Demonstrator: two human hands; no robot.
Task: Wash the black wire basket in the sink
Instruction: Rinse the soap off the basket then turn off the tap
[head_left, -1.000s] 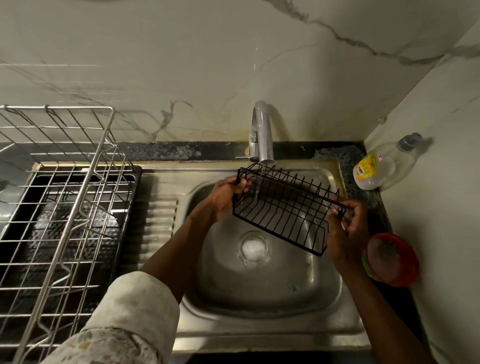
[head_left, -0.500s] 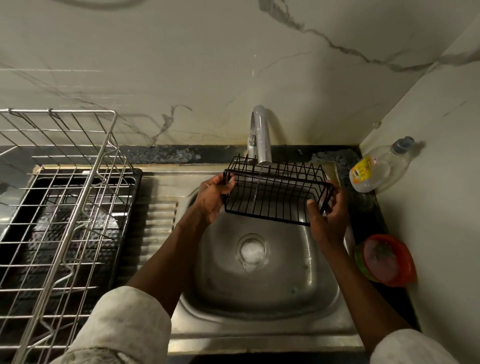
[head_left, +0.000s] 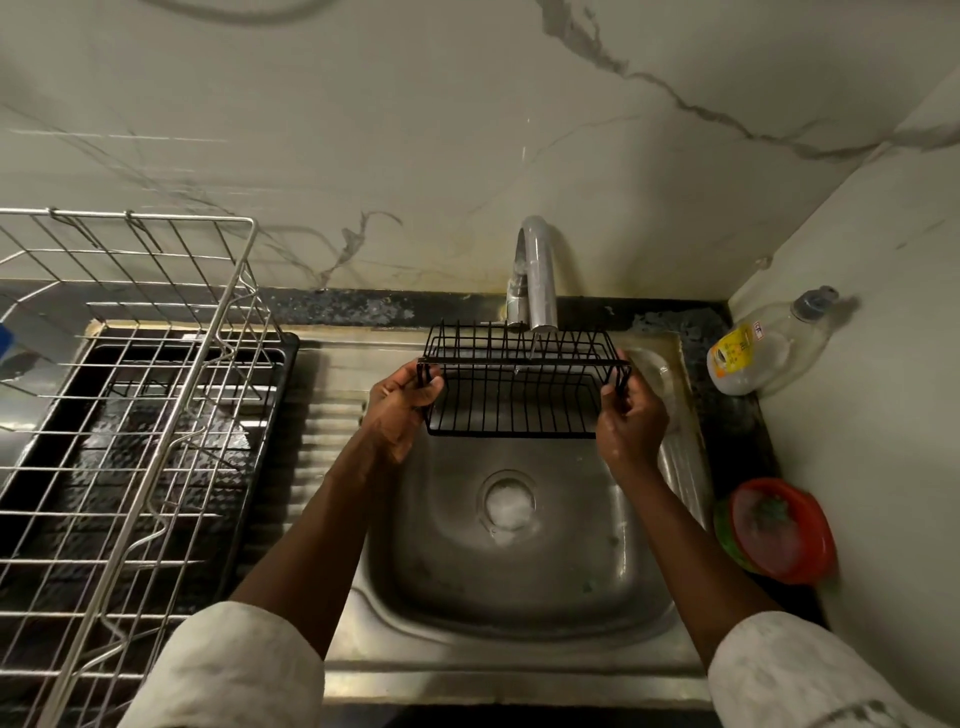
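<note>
Pale marble wall (head_left: 467, 130), grey-veined, behind and to the right of the work area.

Silver wire dish rack (head_left: 130, 415) on the left, standing on a black tray (head_left: 283, 374).

Steel sink (head_left: 519, 587) at centre, set into a dark speckled surface (head_left: 737, 441). Ribbed draining board runs between the bowl and the tray.

Black wire basket (head_left: 519, 400) held in the air over the back half of the sink bowl, directly under the faucet (head_left: 537, 275). It is level, long side left to right. A thin run of water shows below the spout, falling into the basket.

Left hand (head_left: 400, 405) grips the basket's left end, fingers curled round the end wires. Right hand (head_left: 631, 421) pinches the right end the same way. Pale sleeves are at the bottom edge.

Red bowl (head_left: 779, 530) on the surface at the right, nested in a green one. Something green lies inside, too blurred to name.

Clear plastic bottle (head_left: 763, 353) with a grey cap leans into the wall corner, well apart from the basket. Its label (head_left: 732, 353) is yellow with a red mark at the top edge; the print is too small to read.

Round drain (head_left: 509, 501) in the bowl floor, frothy water over it.
</note>
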